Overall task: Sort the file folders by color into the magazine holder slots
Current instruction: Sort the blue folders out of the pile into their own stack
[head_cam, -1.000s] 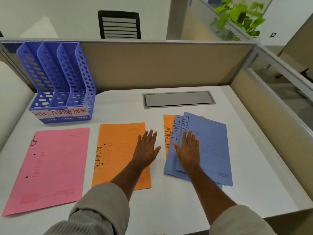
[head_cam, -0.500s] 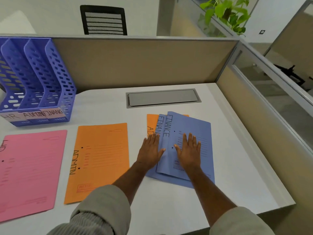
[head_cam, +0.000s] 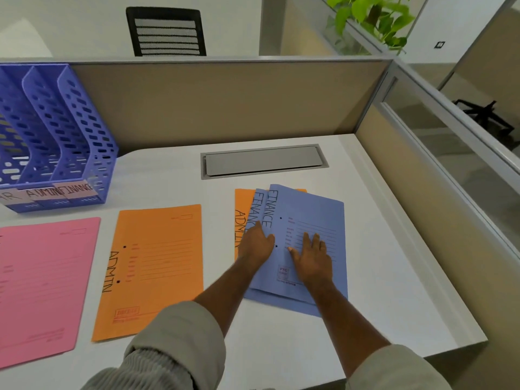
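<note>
1. A small fanned stack of folders is laid out on the right half of the white desk [head_cam: 394,277]: a top blue folder [head_cam: 312,218] marked FINANCE, a second blue folder [head_cam: 254,205] peeking out under its left edge, and a buried orange folder [head_cam: 242,209] marked ADMIN at the bottom.
2. The right hand [head_cam: 311,258] is laid flat on the top blue folder, fingers straight and spread a bit, nothing gripped.
3. The left hand [head_cam: 257,244] is placed at the left edge of the blue folders. The fingertips look tucked at that edge, but whether anything is actually pinched can't be told.
4. A loose orange folder [head_cam: 157,266], also marked ADMIN, is lying by itself mid-desk, well apart from the stack.
5. A pink folder [head_cam: 42,282] is lying at the far left, cut off by the frame.
6. The blue holder [head_cam: 84,142] is parked at the back left against the partition [head_cam: 225,102], with slot labels reading ADMIN and FINANC, and no folders seen inside.
</note>
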`<state>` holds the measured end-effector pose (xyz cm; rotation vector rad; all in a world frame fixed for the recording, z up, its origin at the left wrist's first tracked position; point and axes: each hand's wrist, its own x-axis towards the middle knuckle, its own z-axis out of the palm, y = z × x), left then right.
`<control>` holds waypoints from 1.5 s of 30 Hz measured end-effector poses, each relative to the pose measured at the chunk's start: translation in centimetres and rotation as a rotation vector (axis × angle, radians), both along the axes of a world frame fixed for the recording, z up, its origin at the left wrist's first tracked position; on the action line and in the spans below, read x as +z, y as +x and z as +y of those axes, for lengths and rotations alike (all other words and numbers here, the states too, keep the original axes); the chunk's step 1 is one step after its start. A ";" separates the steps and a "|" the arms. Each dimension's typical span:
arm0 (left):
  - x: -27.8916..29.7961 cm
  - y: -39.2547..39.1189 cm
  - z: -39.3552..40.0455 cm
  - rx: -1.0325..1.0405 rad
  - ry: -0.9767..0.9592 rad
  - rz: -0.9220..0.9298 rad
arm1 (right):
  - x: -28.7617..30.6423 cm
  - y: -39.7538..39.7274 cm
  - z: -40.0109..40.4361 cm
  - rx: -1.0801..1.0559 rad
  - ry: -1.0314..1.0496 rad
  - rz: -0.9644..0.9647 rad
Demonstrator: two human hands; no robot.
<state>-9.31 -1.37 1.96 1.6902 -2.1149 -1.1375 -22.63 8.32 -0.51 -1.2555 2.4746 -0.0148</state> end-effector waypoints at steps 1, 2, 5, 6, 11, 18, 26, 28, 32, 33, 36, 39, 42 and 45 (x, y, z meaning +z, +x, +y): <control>0.0 -0.2 -0.3 0.067 0.069 0.070 | -0.1 0.0 0.1 0.011 0.015 0.002; 0.1 -0.3 -0.6 0.133 0.134 0.125 | -0.1 0.1 0.1 0.019 0.030 0.005; 0.1 -0.3 -1.0 0.206 0.250 0.192 | -0.1 0.3 0.1 0.031 0.059 0.019; 0.1 -0.2 -1.0 0.194 0.253 0.173 | -0.1 0.3 0.2 0.034 0.063 0.020; 0.6 0.2 0.0 0.192 0.392 0.197 | 0.0 0.6 0.7 0.045 0.086 -0.011; 0.9 -0.1 2.2 0.247 0.382 0.370 | 1.7 1.2 1.2 -0.013 0.012 -0.096; 0.8 2.8 1.8 0.178 0.320 0.532 | 4.6 0.1 1.7 -0.137 -0.151 -0.212; 0.9 3.8 1.8 0.177 0.341 0.589 | 5.1 -0.8 2.1 -0.211 -0.214 -0.234; 0.9 5.1 1.3 0.196 0.431 0.666 | 5.8 -3.6 2.7 -0.348 -0.356 -0.324; 0.8 5.2 1.1 0.197 0.448 0.679 | 5.8 -4.4 2.7 -0.373 -0.399 -0.340; 0.7 5.6 0.9 0.215 0.473 0.702 | 5.8 -6.7 2.7 -0.449 -0.440 -0.397; 0.4 5.0 1.1 0.260 0.487 0.691 | 5.4 -8.9 2.5 -0.512 -0.435 -0.527; 0.1 3.6 1.3 0.298 0.486 0.679 | 4.8 -10.9 2.2 -0.533 -0.466 -0.583; 0.1 1.9 1.7 0.330 0.476 0.653 | 4.3 -12.5 1.9 -0.555 -0.490 -0.627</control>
